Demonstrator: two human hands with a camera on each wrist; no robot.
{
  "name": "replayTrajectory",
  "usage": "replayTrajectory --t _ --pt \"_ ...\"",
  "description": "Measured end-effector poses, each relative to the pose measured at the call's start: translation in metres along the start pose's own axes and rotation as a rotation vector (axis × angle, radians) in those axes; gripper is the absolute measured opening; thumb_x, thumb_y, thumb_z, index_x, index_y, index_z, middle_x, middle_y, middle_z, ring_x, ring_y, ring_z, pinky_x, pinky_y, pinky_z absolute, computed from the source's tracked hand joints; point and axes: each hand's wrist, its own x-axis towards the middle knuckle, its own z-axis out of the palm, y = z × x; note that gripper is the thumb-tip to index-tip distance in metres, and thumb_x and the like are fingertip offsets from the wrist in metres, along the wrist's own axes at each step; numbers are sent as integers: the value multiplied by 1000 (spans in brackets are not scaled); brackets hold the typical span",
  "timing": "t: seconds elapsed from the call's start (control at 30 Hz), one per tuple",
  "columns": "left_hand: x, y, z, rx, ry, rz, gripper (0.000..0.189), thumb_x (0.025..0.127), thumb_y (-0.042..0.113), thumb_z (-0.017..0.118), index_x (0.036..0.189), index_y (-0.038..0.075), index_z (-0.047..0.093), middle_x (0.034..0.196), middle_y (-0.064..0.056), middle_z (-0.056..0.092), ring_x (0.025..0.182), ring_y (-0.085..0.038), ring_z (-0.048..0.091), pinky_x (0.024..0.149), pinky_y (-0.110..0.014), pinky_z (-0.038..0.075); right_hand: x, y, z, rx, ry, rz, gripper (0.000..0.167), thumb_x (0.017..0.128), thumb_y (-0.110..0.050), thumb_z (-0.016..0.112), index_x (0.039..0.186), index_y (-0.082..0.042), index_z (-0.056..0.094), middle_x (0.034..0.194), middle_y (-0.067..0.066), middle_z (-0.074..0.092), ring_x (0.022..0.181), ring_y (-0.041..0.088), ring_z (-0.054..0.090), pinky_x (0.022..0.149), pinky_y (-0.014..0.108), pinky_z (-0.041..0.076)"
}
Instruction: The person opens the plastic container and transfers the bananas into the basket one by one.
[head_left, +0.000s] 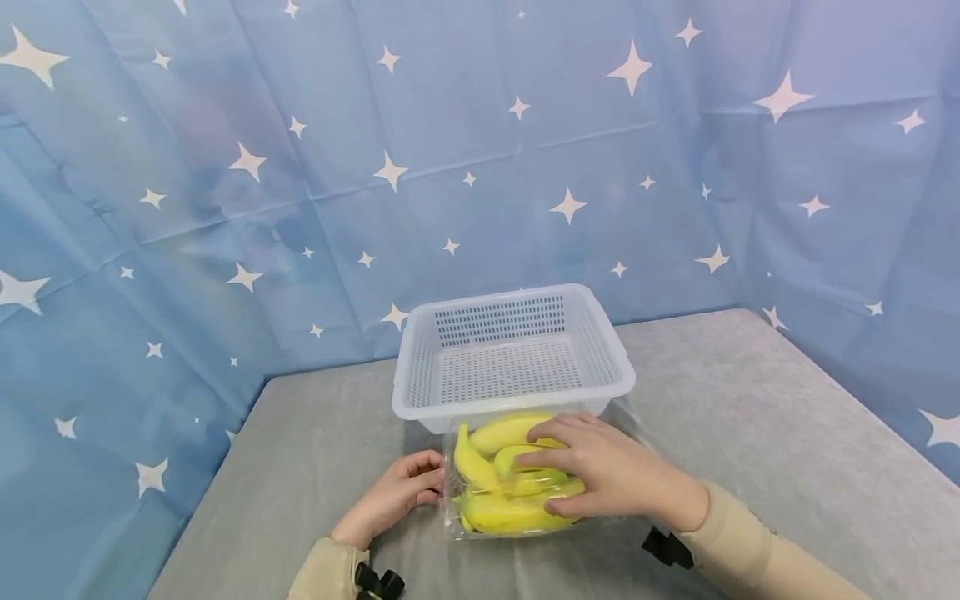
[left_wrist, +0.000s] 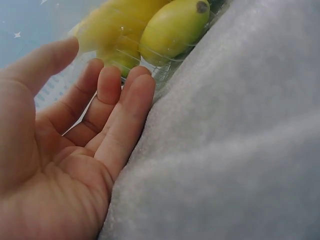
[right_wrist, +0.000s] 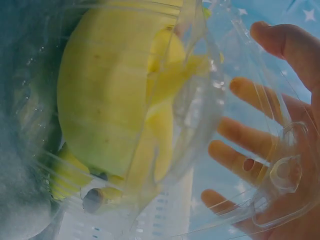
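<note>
Several yellow bananas [head_left: 506, 512] lie in a clear plastic box [head_left: 480, 536] in front of the basket. The right hand [head_left: 611, 471] is over the right part of the bananas, its fingers spread and reaching left. In the right wrist view, a transparent sheet of the box with a moulded round tab [right_wrist: 284, 172] stands between the camera and the spread fingers [right_wrist: 245, 140]. At the box's left side is the left hand [head_left: 405, 492], fingers loosely bent. From the left wrist, its fingertips [left_wrist: 139, 90] show right at the clear wall, beside a banana's dark tip [left_wrist: 201, 7].
A white perforated plastic basket [head_left: 517, 400] stands behind the box, with nothing in it. Grey cloth covers the table [head_left: 750, 417]. A blue curtain with white stars [head_left: 465, 100] hangs along the back and sides. Black devices [head_left: 667, 547] are strapped at both wrists.
</note>
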Motion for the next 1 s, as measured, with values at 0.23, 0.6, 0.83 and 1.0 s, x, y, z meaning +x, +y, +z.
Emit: replayTrajectory --t 0.23,0.6,0.83,1.0 --pt "-1 1 2 40 8 -21 21 96 16 60 109 0 57 100 -6 60 87 -14 63 78 -30 53 -3 -1 3 -5 22 -7 49 82 -45 73 127 -28 63 126 0 58 115 20 54 93 44 43" --pt "-2 3 7 296 7 6 17 92 21 65 92 4 61 86 -2 63 81 -12 62 77 -31 52 -3 2 -4 -22 46 -29 47 83 -45 72 125 -24 65 121 0 62 110 19 57 92 43 44" --pt "-3 4 9 328 -35 7 19 91 21 65 90 3 61 82 -1 62 75 -11 57 72 -28 51 -5 7 -13 -19 117 -43 42 86 -46 70 118 -20 68 114 -6 64 105 15 58 89 43 44" --pt "-2 4 9 302 -49 1 20 93 22 64 93 2 62 87 -4 63 80 -15 62 75 -31 53 -5 9 -17 -21 203 -101 38 86 -43 70 114 -18 69 110 -8 65 103 12 59 88 41 44"
